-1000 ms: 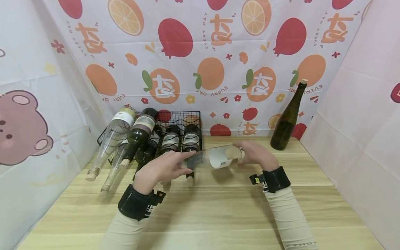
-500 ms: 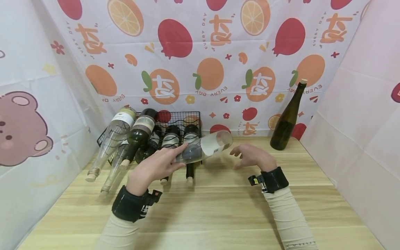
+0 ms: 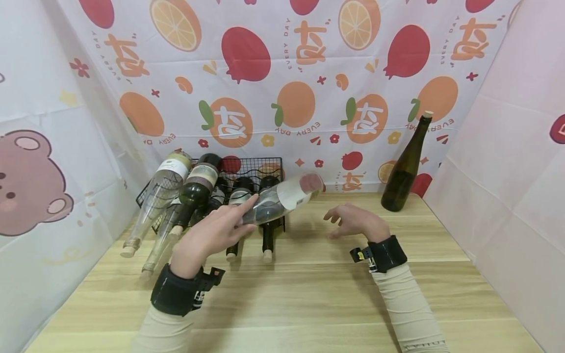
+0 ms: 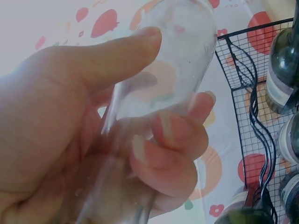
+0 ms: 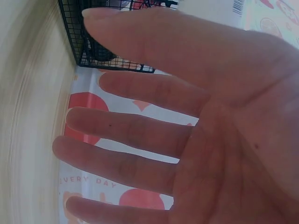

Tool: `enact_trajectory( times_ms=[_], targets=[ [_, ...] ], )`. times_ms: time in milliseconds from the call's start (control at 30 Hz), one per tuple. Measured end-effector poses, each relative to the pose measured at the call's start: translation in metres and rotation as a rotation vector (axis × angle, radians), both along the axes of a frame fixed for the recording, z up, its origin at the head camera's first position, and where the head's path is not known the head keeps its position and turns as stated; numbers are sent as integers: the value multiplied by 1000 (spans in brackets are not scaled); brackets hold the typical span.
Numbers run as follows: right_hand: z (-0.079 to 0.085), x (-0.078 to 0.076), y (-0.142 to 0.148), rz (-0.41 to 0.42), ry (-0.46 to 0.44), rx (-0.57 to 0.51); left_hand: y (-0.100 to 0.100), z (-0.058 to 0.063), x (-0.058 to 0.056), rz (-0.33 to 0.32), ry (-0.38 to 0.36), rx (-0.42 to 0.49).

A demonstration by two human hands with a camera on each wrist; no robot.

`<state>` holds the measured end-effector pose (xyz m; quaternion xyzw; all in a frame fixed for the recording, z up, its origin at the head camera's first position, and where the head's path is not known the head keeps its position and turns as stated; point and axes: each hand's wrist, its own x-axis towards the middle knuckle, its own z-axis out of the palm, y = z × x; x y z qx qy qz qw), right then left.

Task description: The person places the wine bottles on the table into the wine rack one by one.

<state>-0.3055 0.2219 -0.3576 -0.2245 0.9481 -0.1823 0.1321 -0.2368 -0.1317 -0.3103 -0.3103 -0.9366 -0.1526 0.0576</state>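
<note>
My left hand grips a clear glass bottle by its neck end, thumb on one side and curled fingers round the other in the left wrist view. The bottle has a white label and slants up to the right, its base raised toward the back wall. It overlaps the right end of a black wire rack in the head view. My right hand hovers over the table to the right of the bottle's base, holding nothing; its fingers are spread and relaxed in the right wrist view.
Several dark bottles lie in the rack, corks toward me. On its left side a clear bottle and a green bottle lie on top of others. A corked green bottle stands upright at the back right of the wooden table.
My right hand has let go of the clear bottle's base end. My left hand has drawn the bottle leftward, and its base has swung up and back toward the rack.
</note>
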Motion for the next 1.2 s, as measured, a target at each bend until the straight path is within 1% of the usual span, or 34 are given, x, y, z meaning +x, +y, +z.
enact_trajectory(
  times_ms=[300, 500, 633, 800, 1033, 1200],
  targets=[
    [-1, 0, -2, -12, -21, 23, -18, 9, 1, 88, 24, -2],
    [-2, 2, -3, -14, -24, 28, -36, 9, -3, 155, 0, -8],
    [-2, 1, -3, -7, -21, 31, -46, 8, -8, 168, 8, -3],
    [-2, 1, -3, -12, -28, 30, -51, 6, -11, 193, 14, -17],
    [-2, 1, -3, -20, -31, 39, -56, 5, -11, 219, -27, -36],
    [-3, 1, -3, -11, -27, 39, -50, 4, -12, 285, -92, -53]
  ],
)
